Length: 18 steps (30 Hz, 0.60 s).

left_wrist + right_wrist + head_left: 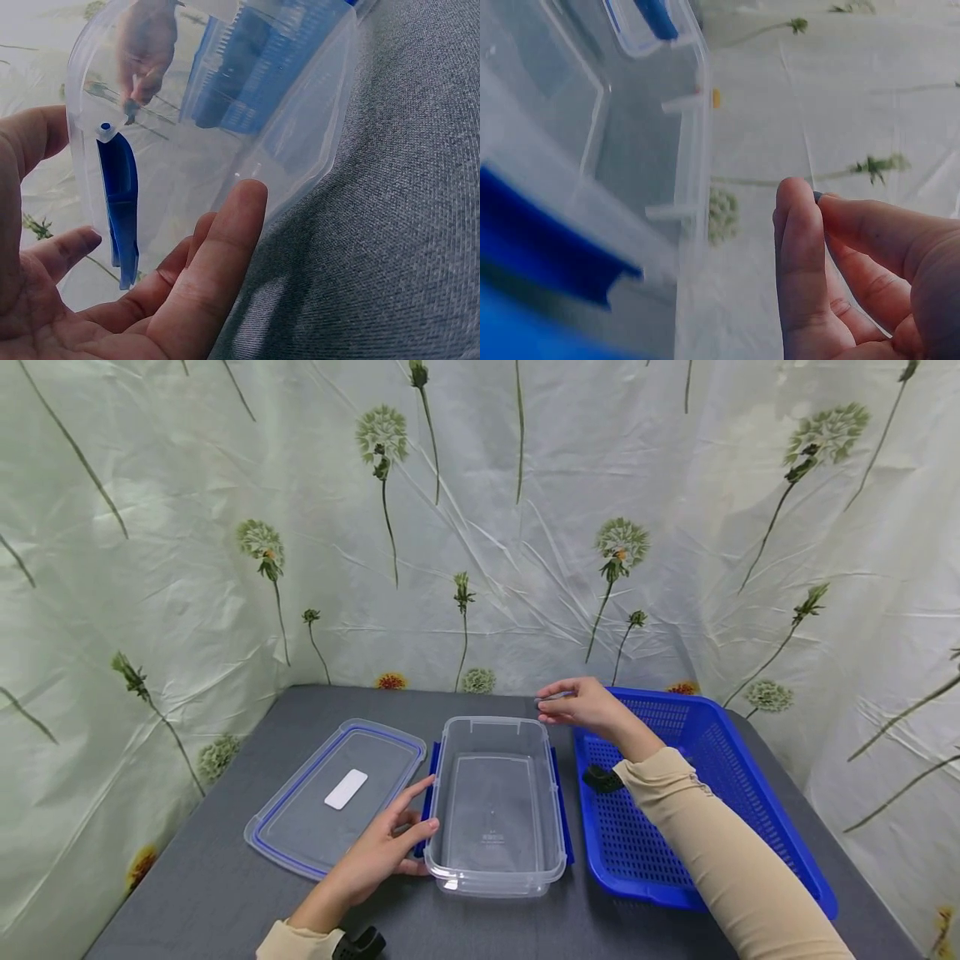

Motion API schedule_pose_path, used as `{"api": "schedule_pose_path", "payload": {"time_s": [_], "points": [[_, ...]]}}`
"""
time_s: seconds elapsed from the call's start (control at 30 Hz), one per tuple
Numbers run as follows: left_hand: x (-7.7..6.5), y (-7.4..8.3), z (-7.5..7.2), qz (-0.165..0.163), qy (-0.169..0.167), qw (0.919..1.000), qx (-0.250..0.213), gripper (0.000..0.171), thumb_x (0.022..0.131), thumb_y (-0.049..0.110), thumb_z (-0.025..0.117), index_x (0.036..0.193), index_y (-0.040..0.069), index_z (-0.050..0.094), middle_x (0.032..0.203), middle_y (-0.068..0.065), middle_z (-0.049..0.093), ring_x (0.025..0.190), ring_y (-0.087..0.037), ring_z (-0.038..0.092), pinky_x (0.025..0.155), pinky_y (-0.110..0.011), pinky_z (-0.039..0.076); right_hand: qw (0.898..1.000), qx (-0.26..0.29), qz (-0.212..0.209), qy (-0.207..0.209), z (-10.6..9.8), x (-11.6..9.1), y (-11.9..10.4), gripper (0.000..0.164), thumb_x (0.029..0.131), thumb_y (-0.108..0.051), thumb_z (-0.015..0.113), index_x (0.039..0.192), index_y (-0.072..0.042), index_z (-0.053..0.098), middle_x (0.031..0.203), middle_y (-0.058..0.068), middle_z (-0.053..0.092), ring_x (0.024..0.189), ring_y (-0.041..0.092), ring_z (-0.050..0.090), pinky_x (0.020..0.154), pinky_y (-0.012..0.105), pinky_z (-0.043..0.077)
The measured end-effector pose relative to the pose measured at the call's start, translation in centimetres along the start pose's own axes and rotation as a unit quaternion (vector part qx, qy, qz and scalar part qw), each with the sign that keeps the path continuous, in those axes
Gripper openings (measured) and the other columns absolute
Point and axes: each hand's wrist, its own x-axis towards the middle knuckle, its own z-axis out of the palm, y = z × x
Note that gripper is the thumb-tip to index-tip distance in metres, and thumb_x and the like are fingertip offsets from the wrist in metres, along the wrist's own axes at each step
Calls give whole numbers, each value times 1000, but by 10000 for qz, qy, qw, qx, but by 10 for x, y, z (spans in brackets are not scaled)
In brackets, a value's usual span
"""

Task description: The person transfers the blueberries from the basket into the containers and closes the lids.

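A clear plastic food container [492, 810] with blue side latches stands lidless on the grey table, its inside bare. My left hand [384, 839] rests at its left side, fingers spread and slightly bent. In the left wrist view those fingers [217, 262] stand around the hanging blue latch [120, 202], near the rim. Beyond the container's far right corner, my right hand [581, 706] is raised. Its thumb and fingertips pinch a small dark thing [817, 196], mostly hidden by the fingers; I cannot tell its kind.
A clear lid [300, 835] with a blue seal and a white label [346, 789] lies left of the container. On the right stands a blue perforated basket [637, 852], partly under the right forearm. A flower-printed curtain [480, 527] hangs behind the table.
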Motion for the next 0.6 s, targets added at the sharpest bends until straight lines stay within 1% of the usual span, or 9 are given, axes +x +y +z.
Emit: {"api": "schedule_pose_path", "payload": {"time_s": [0.07,0.17,0.23,0.3,0.4,0.47,0.53,0.6], "points": [[0,0,0,3,-4,10000,-10,75,109,26,65,172,27,23,132,-28,50,106,-29,69,82,-50,68,10000,-30,37,-66,10,4,-2,40,105,1,65,143,13,59,106,10,78,86,8,77,88,25,65],[0,0,0,-7,13,10000,20,74,110,26,65,171,28,24,132,-27,50,106,-29,69,82,-50,68,9998,-80,88,-150,25,10,-5,40,105,0,65,142,12,59,111,15,78,84,7,77,84,23,65],[0,0,0,-4,40,10000,26,74,110,26,65,171,28,24,131,-27,50,106,-28,69,82,-50,68,9997,-73,159,-158,35,14,-5,38,104,0,66,140,12,61,108,16,78,81,7,76,79,20,64],[1,0,0,4,51,10000,15,74,109,26,65,171,29,25,130,-26,50,106,-28,69,82,-50,68,9995,-45,229,-206,45,19,-4,37,103,1,67,138,13,62,102,13,78,78,7,76,78,20,64],[1,0,0,30,28,10000,-27,75,109,28,66,171,28,25,131,-27,50,107,-29,69,82,-51,68,9987,-159,332,-347,57,26,0,36,102,3,67,136,15,63,98,15,78,76,8,75,81,24,65],[1,-1,0,35,-4,10000,-49,75,109,28,66,171,28,24,133,-28,50,108,-29,69,83,-51,68,9976,-333,402,-464,64,29,2,37,103,2,67,136,16,63,106,21,79,77,9,75,87,29,66],[1,-2,-1,31,-17,10000,-49,75,109,29,66,171,29,24,134,-29,51,109,-30,69,83,-51,68,9958,-607,436,-520,71,32,4,36,103,0,67,135,15,64,115,26,77,79,9,76,90,31,66],[1,-3,-1,11,-10,10000,-34,74,109,29,65,171,29,24,134,-29,51,109,-30,69,83,-51,68,9945,-760,496,-513,77,34,6,35,103,-2,68,135,13,66,122,28,75,80,10,76,90,31,66]]}}
